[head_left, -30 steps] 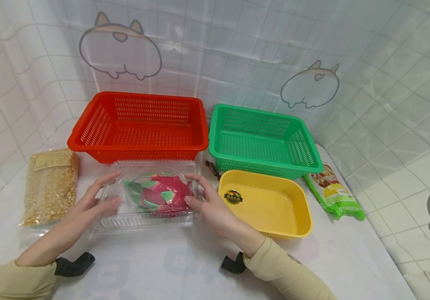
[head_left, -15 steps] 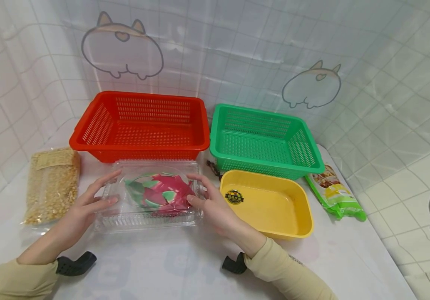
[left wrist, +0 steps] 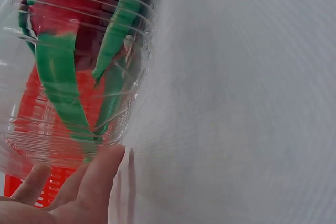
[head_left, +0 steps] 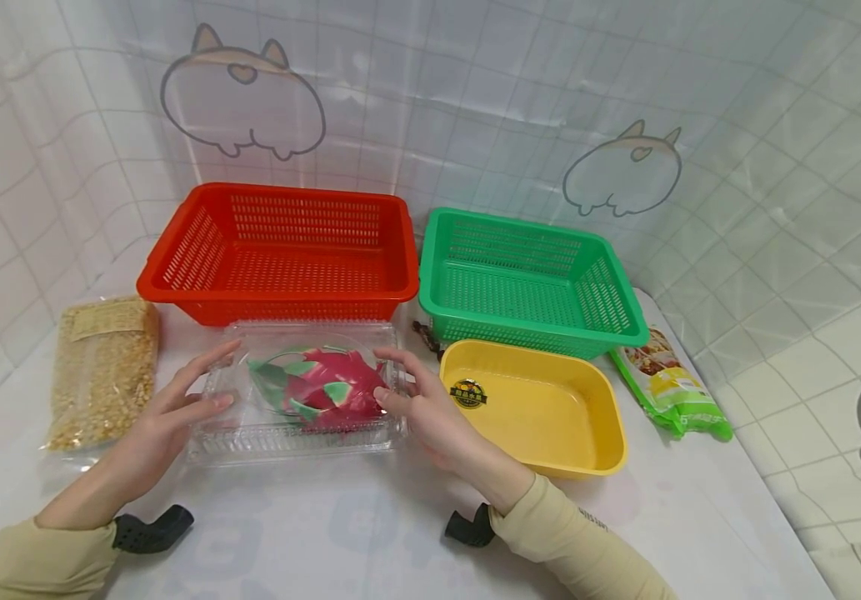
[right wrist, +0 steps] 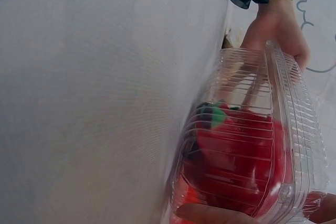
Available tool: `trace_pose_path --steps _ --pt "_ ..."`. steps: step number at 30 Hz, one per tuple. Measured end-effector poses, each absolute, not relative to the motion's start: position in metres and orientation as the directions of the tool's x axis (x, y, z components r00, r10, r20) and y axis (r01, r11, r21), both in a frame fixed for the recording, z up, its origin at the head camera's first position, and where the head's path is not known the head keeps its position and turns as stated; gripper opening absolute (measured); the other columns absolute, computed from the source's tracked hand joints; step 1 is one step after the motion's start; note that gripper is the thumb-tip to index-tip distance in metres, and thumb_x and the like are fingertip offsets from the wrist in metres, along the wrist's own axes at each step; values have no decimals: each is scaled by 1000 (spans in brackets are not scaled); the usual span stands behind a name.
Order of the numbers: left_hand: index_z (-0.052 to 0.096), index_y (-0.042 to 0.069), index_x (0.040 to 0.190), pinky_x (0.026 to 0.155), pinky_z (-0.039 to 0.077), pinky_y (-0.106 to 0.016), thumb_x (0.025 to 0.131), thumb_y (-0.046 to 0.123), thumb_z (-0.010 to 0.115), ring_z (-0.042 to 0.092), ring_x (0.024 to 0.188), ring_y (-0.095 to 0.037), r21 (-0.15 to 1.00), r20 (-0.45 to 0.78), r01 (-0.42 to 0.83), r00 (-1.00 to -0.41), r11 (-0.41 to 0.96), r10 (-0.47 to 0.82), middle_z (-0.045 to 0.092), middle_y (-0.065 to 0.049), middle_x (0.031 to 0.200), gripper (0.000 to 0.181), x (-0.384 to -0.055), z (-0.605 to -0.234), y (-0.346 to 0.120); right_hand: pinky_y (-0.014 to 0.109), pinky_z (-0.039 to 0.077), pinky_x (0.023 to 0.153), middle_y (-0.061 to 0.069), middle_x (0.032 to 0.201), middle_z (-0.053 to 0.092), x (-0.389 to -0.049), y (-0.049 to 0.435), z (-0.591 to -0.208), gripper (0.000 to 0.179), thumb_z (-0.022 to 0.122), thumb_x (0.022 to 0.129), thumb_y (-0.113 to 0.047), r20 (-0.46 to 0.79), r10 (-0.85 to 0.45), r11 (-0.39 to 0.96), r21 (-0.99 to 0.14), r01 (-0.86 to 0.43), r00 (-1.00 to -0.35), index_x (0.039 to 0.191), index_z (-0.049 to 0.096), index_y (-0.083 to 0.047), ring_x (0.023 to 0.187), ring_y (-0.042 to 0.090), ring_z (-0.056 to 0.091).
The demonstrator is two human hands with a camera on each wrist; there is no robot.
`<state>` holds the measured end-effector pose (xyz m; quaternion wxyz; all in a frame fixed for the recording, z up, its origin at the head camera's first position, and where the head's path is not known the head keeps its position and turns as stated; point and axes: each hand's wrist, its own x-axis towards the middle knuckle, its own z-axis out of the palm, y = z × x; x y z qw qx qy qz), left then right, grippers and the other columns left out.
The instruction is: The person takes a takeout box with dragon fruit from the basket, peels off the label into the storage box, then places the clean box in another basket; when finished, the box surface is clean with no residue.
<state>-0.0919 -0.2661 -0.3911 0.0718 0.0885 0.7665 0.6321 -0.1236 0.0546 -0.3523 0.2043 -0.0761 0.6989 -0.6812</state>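
A clear plastic clamshell box [head_left: 295, 444] with its lid down lies on the white tabletop before the red basket. Through the lid shows a pink-red dragon fruit [head_left: 343, 387] with green scales, filling the box's middle and right. My left hand [head_left: 148, 433] is at the box's left end, thumb and fingers nearly straight and spread; in the left wrist view its fingertips [left wrist: 116, 153] reach the ridged end wall. My right hand [head_left: 433, 417] grips the right end, thumb over the lid and a finger lower down, as the right wrist view shows. Its palm is partly hidden.
Behind the box stands a red basket [head_left: 276, 296], with a green basket [head_left: 535, 325] to its right. A yellow basin [head_left: 543, 421] sits by my right forearm. A bag of grains [head_left: 103, 379] lies left, a green packet [head_left: 666, 379] right. A small dark object [head_left: 426, 335] lies between baskets and basin.
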Motion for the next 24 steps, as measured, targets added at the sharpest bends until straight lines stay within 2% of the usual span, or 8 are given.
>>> trace_pose_path --steps 4,9,12,17,18,24 --pt "21 32 160 94 30 -48 104 17 42 16 134 -18 981 13 56 -974 184 226 18 4 156 61 -91 -392 -266 39 51 99 13 148 39 -124 55 -352 49 58 98 -7 -187 -387 59 -982 178 -903 144 49 -20 120 28 53" --pt "22 27 160 90 41 -25 104 12 41 24 132 -17 980 60 103 -970 172 236 22 3 156 61 -89 -390 -268 42 49 102 13 148 37 -126 57 -351 48 58 98 -8 -183 -390 60 -983 173 -903 143 50 -18 124 30 50" --pt "23 23 160 90 42 -18 103 7 39 26 133 -16 983 109 142 -959 113 262 21 2 158 61 -88 -387 -267 45 47 105 12 149 37 -126 60 -348 47 59 97 -9 -175 -386 68 -985 161 -906 143 50 -19 129 32 46" --pt "19 13 160 96 45 -18 102 -2 33 24 139 -17 975 215 224 -922 -9 322 15 -2 165 62 -88 -383 -265 46 46 106 11 150 36 -127 64 -341 48 59 97 -9 -162 -395 61 -987 150 -904 143 51 -18 133 34 42" --pt "18 12 160 95 49 -22 101 -3 32 25 139 -18 972 229 233 -917 -27 328 15 -3 165 62 -88 -383 -265 46 45 107 11 150 36 -127 65 -339 48 59 97 -9 -159 -401 59 -987 148 -902 143 50 -18 134 34 41" --pt "15 14 161 94 54 -28 100 -5 31 37 134 -21 973 229 213 -910 -83 347 18 -4 162 65 -86 -381 -267 44 44 108 10 152 35 -128 70 -333 49 59 97 -10 -157 -428 35 -987 157 -890 145 48 -18 131 32 44"
